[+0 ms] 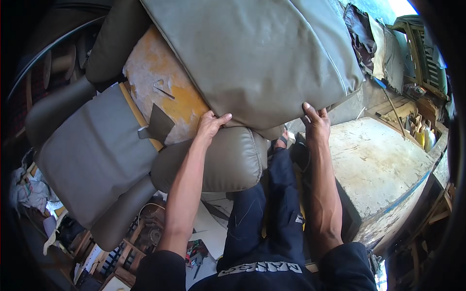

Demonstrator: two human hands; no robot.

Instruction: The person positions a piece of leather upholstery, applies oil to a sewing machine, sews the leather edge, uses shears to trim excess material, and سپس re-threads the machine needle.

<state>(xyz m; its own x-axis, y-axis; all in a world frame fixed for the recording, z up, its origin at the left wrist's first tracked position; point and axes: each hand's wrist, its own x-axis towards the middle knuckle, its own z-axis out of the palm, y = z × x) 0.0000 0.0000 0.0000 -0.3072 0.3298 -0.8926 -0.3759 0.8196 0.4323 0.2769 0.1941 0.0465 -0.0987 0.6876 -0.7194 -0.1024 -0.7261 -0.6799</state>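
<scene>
A large grey-green leatherette cover [257,58] with a pale seam stretches across the upper middle, over the back part of an armchair. My left hand [209,125] grips its lower edge, thumb on top and the other fingers partly hidden. My right hand [316,122] pinches the same edge further right, near the corner. Left of the cover, yellow foam [187,103] with white wadding lies bare. On it rest a small dark-bladed tool [164,89] and a loose grey leatherette flap [160,122]. A padded armrest [208,162] sits just below my left hand.
The grey seat [99,150] extends to the left, between the armrests. A worn, pale-topped box [381,165] stands at my right. Wood pieces and clutter [141,233] fill the lower left. A wooden crate [427,133] with odds and ends is at the far right.
</scene>
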